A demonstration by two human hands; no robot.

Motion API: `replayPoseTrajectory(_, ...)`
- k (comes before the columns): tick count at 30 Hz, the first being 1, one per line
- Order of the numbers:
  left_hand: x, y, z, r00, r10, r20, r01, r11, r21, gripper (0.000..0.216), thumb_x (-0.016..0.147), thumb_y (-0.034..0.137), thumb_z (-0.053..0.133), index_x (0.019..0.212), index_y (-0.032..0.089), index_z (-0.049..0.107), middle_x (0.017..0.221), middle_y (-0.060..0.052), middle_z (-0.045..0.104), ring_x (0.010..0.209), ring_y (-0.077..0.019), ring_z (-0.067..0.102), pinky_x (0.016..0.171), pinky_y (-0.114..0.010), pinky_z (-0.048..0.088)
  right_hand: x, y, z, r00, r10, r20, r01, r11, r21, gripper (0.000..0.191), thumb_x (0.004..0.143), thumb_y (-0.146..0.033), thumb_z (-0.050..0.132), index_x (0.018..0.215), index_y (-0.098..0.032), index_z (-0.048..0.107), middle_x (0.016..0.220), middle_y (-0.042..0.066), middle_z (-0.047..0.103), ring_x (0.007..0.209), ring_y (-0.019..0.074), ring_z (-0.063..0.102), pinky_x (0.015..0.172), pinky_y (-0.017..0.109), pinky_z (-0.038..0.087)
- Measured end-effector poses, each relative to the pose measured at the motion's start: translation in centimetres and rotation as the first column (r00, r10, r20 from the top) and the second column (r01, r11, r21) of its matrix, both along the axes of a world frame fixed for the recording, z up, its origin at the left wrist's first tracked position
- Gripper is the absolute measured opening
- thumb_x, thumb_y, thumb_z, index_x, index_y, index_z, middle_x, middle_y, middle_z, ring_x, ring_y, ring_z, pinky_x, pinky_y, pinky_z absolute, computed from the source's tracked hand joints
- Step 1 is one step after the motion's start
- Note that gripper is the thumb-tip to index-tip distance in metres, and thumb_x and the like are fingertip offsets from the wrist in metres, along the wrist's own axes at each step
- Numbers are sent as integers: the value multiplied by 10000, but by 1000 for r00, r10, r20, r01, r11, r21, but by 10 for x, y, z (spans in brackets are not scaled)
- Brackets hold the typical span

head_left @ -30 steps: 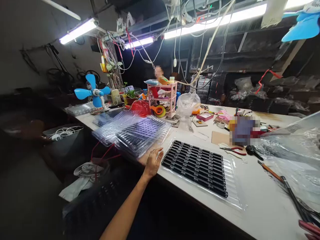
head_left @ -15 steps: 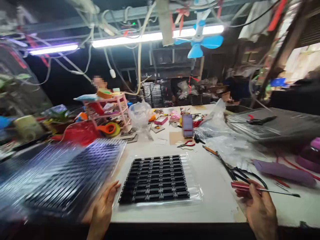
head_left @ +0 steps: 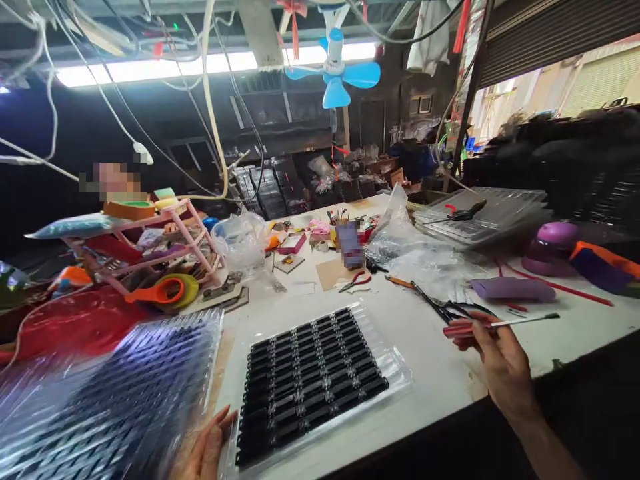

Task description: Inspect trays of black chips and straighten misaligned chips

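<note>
A clear tray (head_left: 397,367) of black parts (head_left: 310,380) lies just right of the left hand (head_left: 204,447); whether its fingers grip it, I cannot tell. The right hand (head_left: 507,365) clamps its fingers on a red-handled tool (head_left: 460,330), forearm slanting from below.

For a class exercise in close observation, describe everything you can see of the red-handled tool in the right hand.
The red-handled tool has a smooth-looking red handle and a thin, straight, metallic-looking shaft with a darker tip, too small to identify. The right hand holds it nearly level, fingers hiding part of the handle. The handle points to picture left, the tip to picture right. Whether it touches the white tabletop is unclear.
</note>
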State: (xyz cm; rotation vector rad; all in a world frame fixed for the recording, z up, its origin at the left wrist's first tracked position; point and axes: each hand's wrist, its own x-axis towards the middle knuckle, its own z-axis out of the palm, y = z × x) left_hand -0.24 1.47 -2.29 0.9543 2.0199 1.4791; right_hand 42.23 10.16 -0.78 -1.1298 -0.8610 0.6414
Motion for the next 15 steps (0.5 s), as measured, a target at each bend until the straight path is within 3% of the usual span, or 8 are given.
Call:
replayPoseTrajectory(3, 0, 2, 8, 995, -95, -27, 93, 994, -63, 588, 776, 662, 491, 1133, 212, 617, 1114, -81, 680, 1034, -291, 628, 1015, -519, 407, -29, -11, 28, 995, 65, 81, -71, 995, 76, 313, 870, -425, 587, 1080, -198, 535, 907, 61, 689, 745, 206, 676, 607, 316, 511)
replayPoseTrajectory(7, 2, 4, 2, 975, -166, -146, 170, 985, 18, 535, 874, 570, 413, 1177, 162, 581, 1160, -122, 643, 1074, -255, 593, 989, -455, 427, -79, -25, 52, 968, 179, 175, -207, 965, 159, 229, 886, -356, 584, 1056, -207, 542, 964, 67, 683, 766, 215, 686, 641, 346, 526)
replayPoseTrajectory(11, 7, -2, -5, 943, -217, -252, 221, 975, -12, 447, 894, 477, 462, 1217, 185, 563, 1220, -98, 603, 1152, -230, 527, 1037, -413, 370, -121, -37, 61, 907, 374, 195, -400, 910, 113, 133, 910, -297, 556, 1013, -213, 545, 996, 71, 671, 818, 213, 685, 648, 339, 549)
replayPoseTrajectory(15, 10, -5, -3, 849, -281, -448, 306, 952, -16, 423, 936, 400, 413, 1270, 163, 519, 1238, -121, 578, 1175, -233, 496, 1027, -432, 373, -151, -43, 60, 808, 549, 215, -570, 821, 45, 73, 938, -253, 511, 1000, -225, 537, 1011, 48, 648, 794, 163, 678, 652, 298, 563)
